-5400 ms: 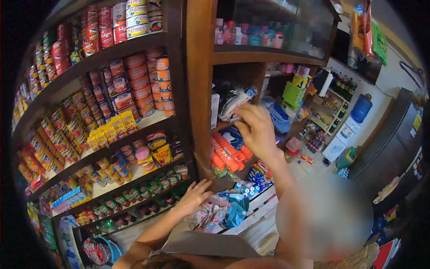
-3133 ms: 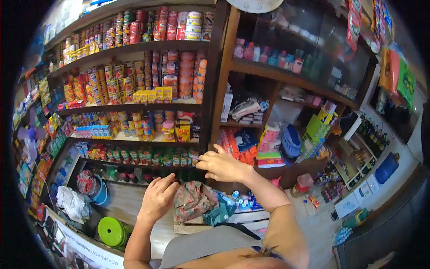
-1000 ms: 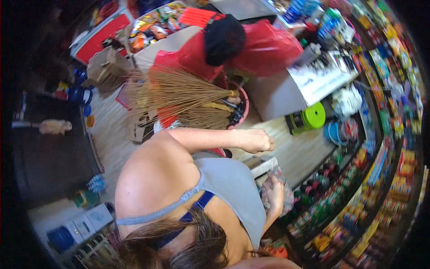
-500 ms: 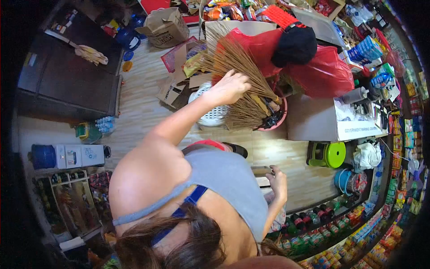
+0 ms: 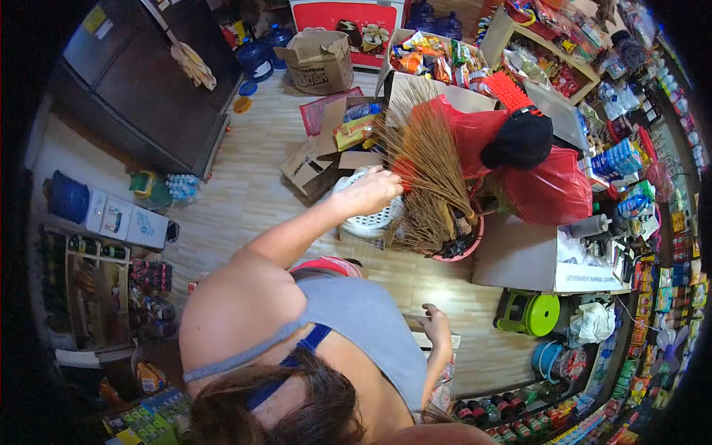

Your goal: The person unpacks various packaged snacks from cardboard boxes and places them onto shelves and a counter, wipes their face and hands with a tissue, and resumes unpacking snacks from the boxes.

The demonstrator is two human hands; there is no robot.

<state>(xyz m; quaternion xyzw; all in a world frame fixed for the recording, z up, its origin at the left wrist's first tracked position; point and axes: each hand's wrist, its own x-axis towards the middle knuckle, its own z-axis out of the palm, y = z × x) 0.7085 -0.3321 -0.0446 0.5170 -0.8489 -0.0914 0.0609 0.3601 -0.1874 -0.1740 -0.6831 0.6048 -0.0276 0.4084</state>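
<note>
My left hand [image 5: 371,194] is stretched forward over a round white plastic piece with holes [image 5: 374,222], a stool or a basket; I cannot tell which. Its fingers are loosely bent, with nothing visible in them. Just right of the fingertips, a stick broom [image 5: 437,152] leans with its bristles upward. The broom's lower end is in a pink tub [image 5: 475,245] with a black plastic bag [image 5: 460,243]. Lower down, near my right side, my right hand [image 5: 436,326] hangs above the floor, fingers apart and holding nothing.
Red plastic bags [image 5: 545,189] and a black cap [image 5: 523,137] lie beyond the broom. A white carton [image 5: 519,252] and a green stool [image 5: 538,314] stand at right. Opened cardboard [image 5: 308,163] is on the floor at left, near a dark fridge [image 5: 148,89].
My view has tilted, so the room sits lower in the picture. My left hand has moved left off the broom's bristles to above the white perforated piece. My right hand still hangs low.
</note>
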